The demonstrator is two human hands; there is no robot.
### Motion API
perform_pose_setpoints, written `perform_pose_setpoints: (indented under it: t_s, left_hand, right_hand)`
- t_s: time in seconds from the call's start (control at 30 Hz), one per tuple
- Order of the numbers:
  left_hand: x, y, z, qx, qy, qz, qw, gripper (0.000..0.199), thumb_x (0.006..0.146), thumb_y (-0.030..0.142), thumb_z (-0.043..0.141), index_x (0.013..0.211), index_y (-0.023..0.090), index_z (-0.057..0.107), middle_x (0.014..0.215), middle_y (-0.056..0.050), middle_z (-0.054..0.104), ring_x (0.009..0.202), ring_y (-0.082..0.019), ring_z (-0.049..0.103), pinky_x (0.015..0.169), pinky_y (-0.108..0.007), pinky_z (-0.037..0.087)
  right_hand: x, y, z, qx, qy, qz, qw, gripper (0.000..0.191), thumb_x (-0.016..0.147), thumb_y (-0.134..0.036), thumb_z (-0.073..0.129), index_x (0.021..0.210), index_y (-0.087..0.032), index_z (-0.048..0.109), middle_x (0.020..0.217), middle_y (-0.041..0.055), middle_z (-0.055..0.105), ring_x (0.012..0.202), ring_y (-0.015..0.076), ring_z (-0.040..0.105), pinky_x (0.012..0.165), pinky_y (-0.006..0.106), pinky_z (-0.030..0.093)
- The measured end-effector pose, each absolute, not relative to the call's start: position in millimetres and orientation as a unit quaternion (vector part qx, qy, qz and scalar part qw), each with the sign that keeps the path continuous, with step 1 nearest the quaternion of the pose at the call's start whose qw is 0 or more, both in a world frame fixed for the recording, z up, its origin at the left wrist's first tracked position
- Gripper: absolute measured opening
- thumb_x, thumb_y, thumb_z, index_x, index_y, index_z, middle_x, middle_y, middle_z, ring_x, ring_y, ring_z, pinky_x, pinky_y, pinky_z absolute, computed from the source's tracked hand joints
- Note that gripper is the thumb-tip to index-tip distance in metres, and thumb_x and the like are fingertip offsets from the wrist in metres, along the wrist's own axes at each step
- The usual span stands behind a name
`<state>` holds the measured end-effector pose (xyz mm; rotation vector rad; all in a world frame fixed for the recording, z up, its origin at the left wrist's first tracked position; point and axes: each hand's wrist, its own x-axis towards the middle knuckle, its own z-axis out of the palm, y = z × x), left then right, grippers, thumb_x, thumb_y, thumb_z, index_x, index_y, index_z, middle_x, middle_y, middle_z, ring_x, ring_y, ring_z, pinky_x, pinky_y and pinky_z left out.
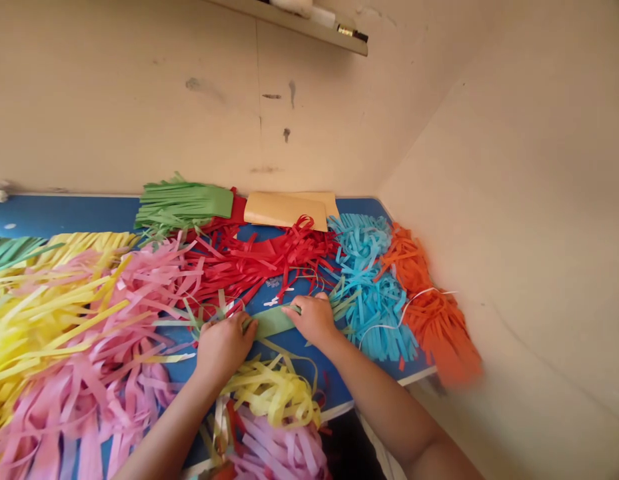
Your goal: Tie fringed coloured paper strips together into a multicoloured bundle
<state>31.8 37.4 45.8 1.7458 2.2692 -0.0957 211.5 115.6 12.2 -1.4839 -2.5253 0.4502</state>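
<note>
A light green strip of fringed tissue paper (275, 323) stretches between my two hands, just above the blue table. My left hand (225, 343) is closed on its left end, with cut fringes poking out past the knuckles. At the other end my right hand (313, 319) pinches the paper between thumb and fingers. More pale green fringes spread out to the right of that hand. Beyond the hands lies a heap of red fringed paper (259, 260). Nearer to me, yellow curled strips (279, 390) sit close under the green paper.
Pink fringes (109, 347) and yellow fringes (34, 307) cover the left side of the blue table (104, 208). Green fringed paper (189, 201) and folded tan paper (289, 208) lie by the wall. Blue fringes (376, 300) and orange fringes (429, 300), with a white string, lie at right.
</note>
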Motion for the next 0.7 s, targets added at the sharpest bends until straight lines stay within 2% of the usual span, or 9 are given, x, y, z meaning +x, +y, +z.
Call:
perform_pose_setpoints:
  t_s: [0.33,0.4,0.47,0.53,0.63,0.7]
  left_hand:
    - [28,34,35,0.629,0.770,-0.015,0.108,0.032,0.095,0.037,0.039,0.094,0.019,0.065,0.077,-0.009,0.075,0.078,-0.025,0.071,0.079,-0.037,0.044]
    - [24,31,34,0.644,0.760,0.009,0.088,0.031,0.094,0.036,0.042,0.105,0.017,0.064,0.087,-0.012,0.074,0.087,-0.028,0.070,0.082,-0.040,0.045]
    - [20,29,35,0.678,0.732,0.034,0.064,0.031,0.094,0.032,0.044,0.115,0.017,0.061,0.107,-0.015,0.071,0.102,-0.031,0.065,0.089,-0.045,0.042]
    - [18,27,39,0.736,0.673,0.050,0.056,0.026,0.092,0.024,0.046,0.111,0.022,0.064,0.117,-0.012,0.067,0.110,-0.029,0.060,0.096,-0.044,0.039]
    - [18,24,45,0.813,0.576,0.053,0.065,0.024,0.089,0.014,0.048,0.096,0.026,0.067,0.101,-0.004,0.070,0.102,-0.023,0.061,0.101,-0.039,0.037]
    - [21,22,48,0.829,0.554,0.052,0.058,0.023,0.087,0.012,0.050,0.097,0.023,0.067,0.096,-0.006,0.069,0.098,-0.024,0.062,0.104,-0.044,0.034]
  right_hand:
    - [212,119,8,-0.505,-0.849,0.136,0.076,0.040,0.095,-0.056,0.055,0.080,-0.022,0.068,0.076,0.0023,0.072,0.071,0.0171,0.063,0.079,0.032,0.029]
    - [217,121,15,-0.538,-0.832,0.104,0.083,0.036,0.093,-0.054,0.059,0.082,-0.021,0.067,0.075,0.0043,0.071,0.073,0.0196,0.062,0.083,0.035,0.029]
    - [222,121,24,-0.570,-0.811,0.054,0.124,0.025,0.093,-0.045,0.063,0.092,-0.020,0.067,0.088,0.0081,0.071,0.085,0.0240,0.062,0.088,0.039,0.029]
    - [226,117,32,-0.510,-0.845,0.040,0.155,0.015,0.094,-0.029,0.060,0.104,-0.020,0.065,0.103,0.0105,0.069,0.097,0.0257,0.059,0.091,0.040,0.030]
    - [227,109,34,-0.284,-0.945,0.114,0.116,0.027,0.084,-0.014,0.057,0.110,-0.019,0.064,0.110,0.0091,0.067,0.102,0.0236,0.057,0.091,0.036,0.034]
    - [228,107,31,-0.210,-0.961,0.152,0.091,0.037,0.075,-0.012,0.058,0.112,-0.017,0.062,0.112,0.0088,0.066,0.105,0.0238,0.057,0.092,0.036,0.036]
